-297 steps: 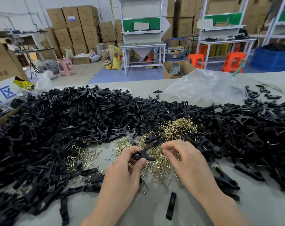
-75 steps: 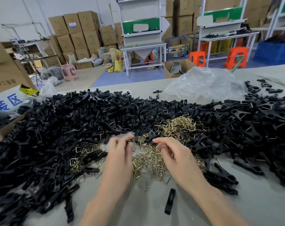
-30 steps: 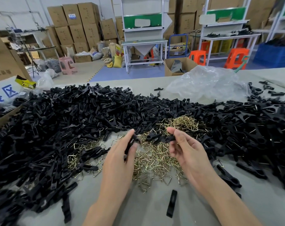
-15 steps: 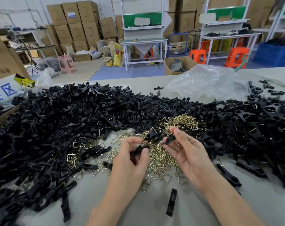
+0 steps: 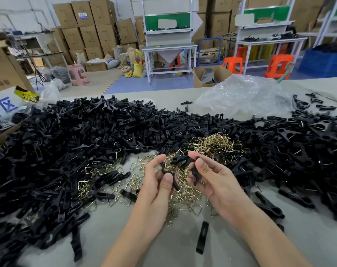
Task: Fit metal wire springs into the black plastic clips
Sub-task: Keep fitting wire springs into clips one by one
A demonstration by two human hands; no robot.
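Amid black clips (image 5: 106, 132), brassy triangular wire springs (image 5: 217, 144)

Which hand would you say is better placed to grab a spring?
Probably the right hand: like the left hand, it holds a clip, but the spring heap lies just beyond it.

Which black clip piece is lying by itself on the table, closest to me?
The clip piece at bottom centre, lying flat on the bare table just below the springs. It touches nothing, while the others are piled or held.
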